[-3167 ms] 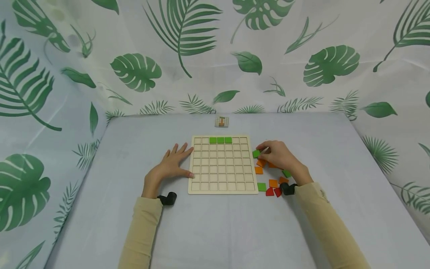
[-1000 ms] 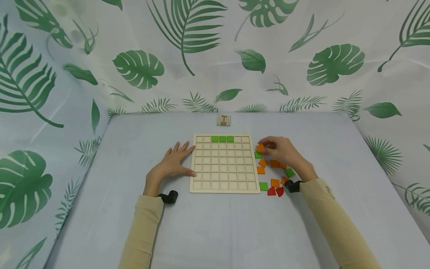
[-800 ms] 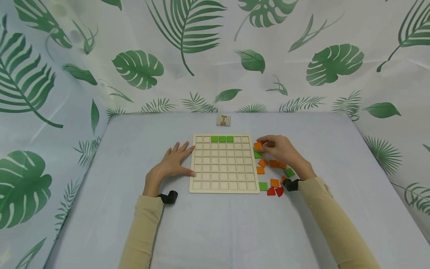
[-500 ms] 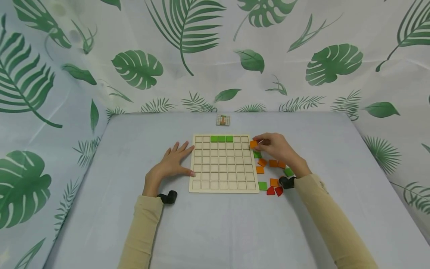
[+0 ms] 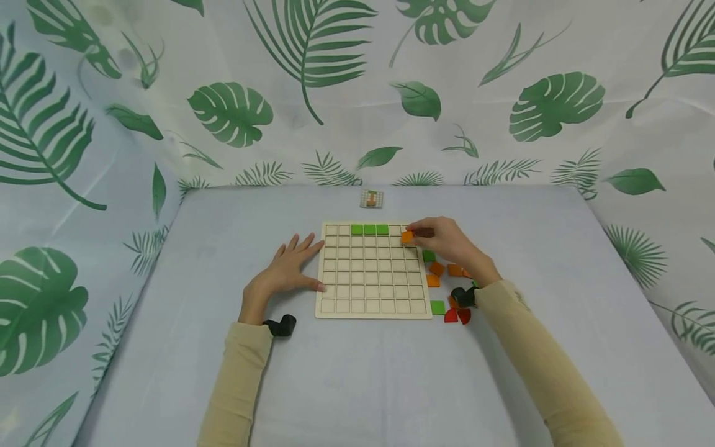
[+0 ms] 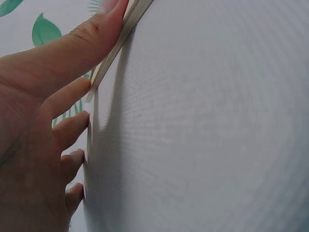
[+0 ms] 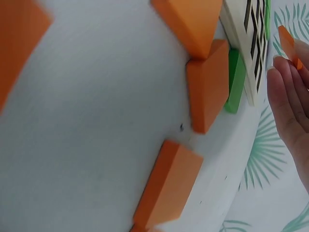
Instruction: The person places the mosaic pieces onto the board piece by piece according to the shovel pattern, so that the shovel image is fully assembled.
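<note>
A pale wooden grid board (image 5: pixel 372 267) lies on the table, with a row of 3 green square tiles (image 5: pixel 369 230) in its far row. My left hand (image 5: pixel 285 268) is spread at the board's left edge, thumb and index finger touching the rim; the left wrist view shows the thumb (image 6: pixel 72 53) over the edge. Between thumb and fingers my right hand (image 5: pixel 447 241) pinches an orange square tile (image 5: pixel 408 238) above the board's far right part. That tile (image 7: pixel 288 46) shows edge-on in the right wrist view.
Right of the board lie loose orange tiles (image 5: pixel 433 281), green tiles (image 5: pixel 438 308) and red quarter-round pieces (image 5: pixel 451 316), some partly hidden by my right arm. A small pattern card (image 5: pixel 371 198) lies beyond the board. Leaf-printed cloth (image 5: pixel 335 93) hangs behind the table.
My right hand let go of a green tile by the board, picked up an orange tile and carried it left over the board's far right part. My left hand stays at the edge.
</note>
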### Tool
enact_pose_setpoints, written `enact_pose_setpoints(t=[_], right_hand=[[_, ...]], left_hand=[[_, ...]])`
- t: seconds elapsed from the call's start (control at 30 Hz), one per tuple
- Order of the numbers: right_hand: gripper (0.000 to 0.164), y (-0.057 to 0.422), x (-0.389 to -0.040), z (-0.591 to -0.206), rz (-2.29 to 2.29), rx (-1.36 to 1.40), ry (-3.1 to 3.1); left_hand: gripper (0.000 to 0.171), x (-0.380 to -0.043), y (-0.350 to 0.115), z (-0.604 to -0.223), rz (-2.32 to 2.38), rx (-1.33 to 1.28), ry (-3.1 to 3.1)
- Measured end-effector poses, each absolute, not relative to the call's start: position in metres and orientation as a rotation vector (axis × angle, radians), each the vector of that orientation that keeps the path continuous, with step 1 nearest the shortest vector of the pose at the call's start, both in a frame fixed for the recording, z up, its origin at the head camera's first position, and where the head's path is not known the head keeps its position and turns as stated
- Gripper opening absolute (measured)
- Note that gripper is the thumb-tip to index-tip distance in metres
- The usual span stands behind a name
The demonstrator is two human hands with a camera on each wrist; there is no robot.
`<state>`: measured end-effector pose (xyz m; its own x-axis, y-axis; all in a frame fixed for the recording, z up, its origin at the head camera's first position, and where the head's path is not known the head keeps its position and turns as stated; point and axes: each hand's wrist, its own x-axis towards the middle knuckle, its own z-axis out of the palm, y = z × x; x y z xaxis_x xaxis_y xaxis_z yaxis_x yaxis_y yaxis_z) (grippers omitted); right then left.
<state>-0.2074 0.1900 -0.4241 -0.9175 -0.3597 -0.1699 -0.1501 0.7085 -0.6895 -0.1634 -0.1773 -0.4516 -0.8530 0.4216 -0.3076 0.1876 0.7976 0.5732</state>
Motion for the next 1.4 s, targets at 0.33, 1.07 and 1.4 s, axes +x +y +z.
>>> enact_pose_setpoints(t=[0.33, 1.07, 1.4], right_hand=[[0.036, 0.174, -0.218, -0.425, -1.017, -0.457, 2.639], [0.036, 0.142, -0.231, -0.428, -1.034, -0.582, 2.564], [0.036, 0.13, -0.231, -0.431, -0.992, -0.62, 2.549]], left_hand=[[0.109, -0.165, -0.178, -0.453, 0.756, 0.445, 2.561], [0.109, -0.166, -0.177, -0.453, 0.755, 0.442, 2.569], [0.109, -0.165, -0.176, -0.451, 0.756, 0.45, 2.572]])
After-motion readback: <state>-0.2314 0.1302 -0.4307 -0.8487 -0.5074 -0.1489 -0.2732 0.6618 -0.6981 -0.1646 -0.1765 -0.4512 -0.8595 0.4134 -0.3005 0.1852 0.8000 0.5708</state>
